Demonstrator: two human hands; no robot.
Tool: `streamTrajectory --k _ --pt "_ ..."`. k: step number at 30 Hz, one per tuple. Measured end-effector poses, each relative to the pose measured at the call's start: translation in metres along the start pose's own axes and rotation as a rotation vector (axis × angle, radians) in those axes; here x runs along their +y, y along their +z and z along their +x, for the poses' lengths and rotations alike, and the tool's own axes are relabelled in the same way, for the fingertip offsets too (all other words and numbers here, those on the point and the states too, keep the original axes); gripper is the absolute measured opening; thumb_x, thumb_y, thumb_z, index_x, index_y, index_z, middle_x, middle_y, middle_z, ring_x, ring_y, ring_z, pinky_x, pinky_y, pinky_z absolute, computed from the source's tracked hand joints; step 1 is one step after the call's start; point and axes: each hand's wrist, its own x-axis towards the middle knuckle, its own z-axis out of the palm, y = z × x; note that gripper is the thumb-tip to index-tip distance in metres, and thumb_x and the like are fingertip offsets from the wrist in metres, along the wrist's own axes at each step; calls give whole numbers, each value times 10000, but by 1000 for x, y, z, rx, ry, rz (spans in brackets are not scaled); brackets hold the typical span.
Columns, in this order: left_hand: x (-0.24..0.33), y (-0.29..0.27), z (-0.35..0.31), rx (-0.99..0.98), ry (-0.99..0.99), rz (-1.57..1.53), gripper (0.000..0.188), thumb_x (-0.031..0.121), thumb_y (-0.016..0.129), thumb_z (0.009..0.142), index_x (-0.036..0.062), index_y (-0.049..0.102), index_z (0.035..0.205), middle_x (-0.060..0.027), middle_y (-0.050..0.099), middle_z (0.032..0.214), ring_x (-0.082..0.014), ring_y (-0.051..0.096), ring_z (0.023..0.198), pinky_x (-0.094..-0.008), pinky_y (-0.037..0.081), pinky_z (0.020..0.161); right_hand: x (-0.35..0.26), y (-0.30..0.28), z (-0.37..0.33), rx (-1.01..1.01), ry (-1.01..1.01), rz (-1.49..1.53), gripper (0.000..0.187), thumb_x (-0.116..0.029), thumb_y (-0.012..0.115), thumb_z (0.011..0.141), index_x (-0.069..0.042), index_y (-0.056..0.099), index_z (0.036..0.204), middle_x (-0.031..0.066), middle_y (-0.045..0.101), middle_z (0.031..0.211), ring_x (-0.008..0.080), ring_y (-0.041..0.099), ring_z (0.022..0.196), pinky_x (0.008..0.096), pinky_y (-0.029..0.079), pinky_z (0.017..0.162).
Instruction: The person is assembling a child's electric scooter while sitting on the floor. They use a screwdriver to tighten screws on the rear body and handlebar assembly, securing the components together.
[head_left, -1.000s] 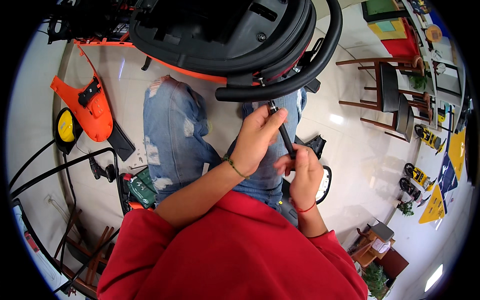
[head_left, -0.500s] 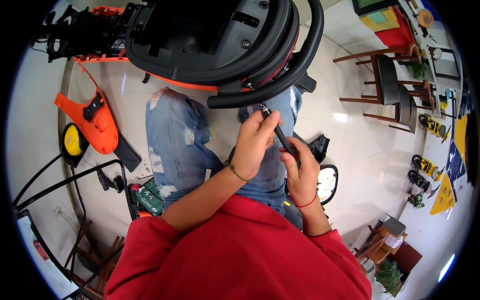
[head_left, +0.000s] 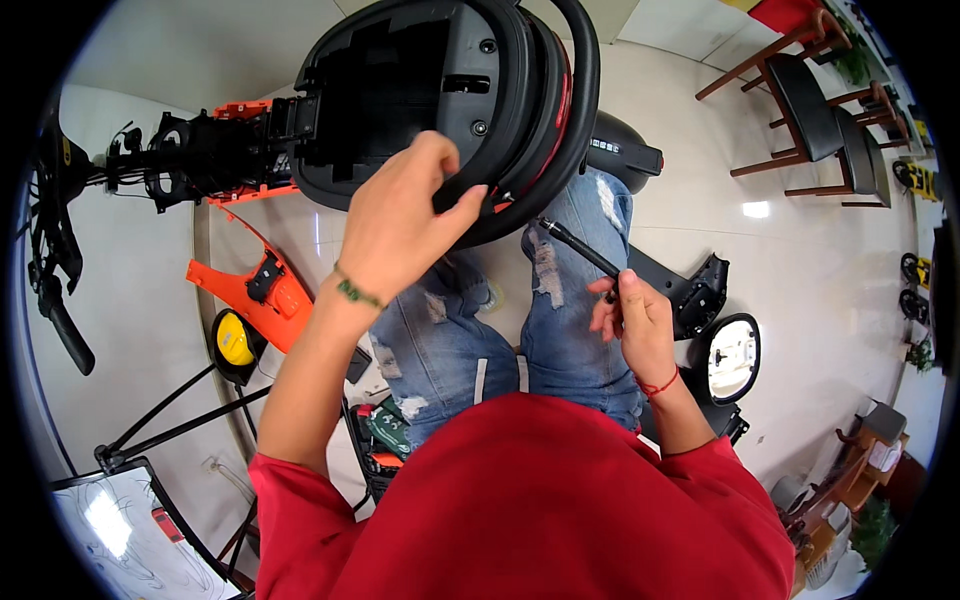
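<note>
Left, one curved orange plastic panel (head_left: 285, 311) lies on glossy pale tiles (head_left: 690, 205). The half-open left hand (head_left: 400, 215), gripping nothing visible, is over one oval black vehicle body (head_left: 465, 110). One slim black rod-shaped tool (head_left: 580, 247) slants above torn denim (head_left: 560, 340), its near end pinched in the right hand (head_left: 645, 320). Far right, two black-seated wooden chairs (head_left: 808, 105).

My red short-sleeved top (head_left: 540, 500), torn blue denim jeans (head_left: 445, 365).
Dark green bracelet (head_left: 357, 292) around my left wrist (head_left: 338, 308); thin red cord bracelet (head_left: 658, 386) around my right wrist (head_left: 673, 402).
</note>
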Motion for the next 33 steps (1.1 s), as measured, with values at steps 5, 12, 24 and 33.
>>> streamTrajectory --k 5,12,24,33 --pt "-12 12 24 -61 303 304 361 251 702 715 57 462 904 -100 556 742 -290 573 719 -393 459 638 2 3 1 -7 -5 38 477 -354 367 1000 39 626 920 53 585 600 67 466 490 202 374 487" --pt "-1 16 32 31 566 516 306 177 701 646 78 492 845 -64 528 691 -236 564 666 -337 468 546 3 0 3 57 -82 -98 450 -313 398 994 36 665 898 28 549 569 59 456 505 220 365 489" --pt "-14 27 32 53 711 404 270 75 711 641 74 465 753 -49 444 657 -199 480 575 -302 411 478 19 -1 12 -43 242 406 403 -325 370 998 -3 593 904 -48 298 476 63 246 453 224 214 466" --pt "-8 11 38 -115 341 246 318 231 690 763 38 438 769 -55 423 663 -196 443 588 -307 382 550 25 -9 25 -359 625 1065 382 -336 371 994 -23 581 930 -68 292 458 48 244 415 213 215 443"
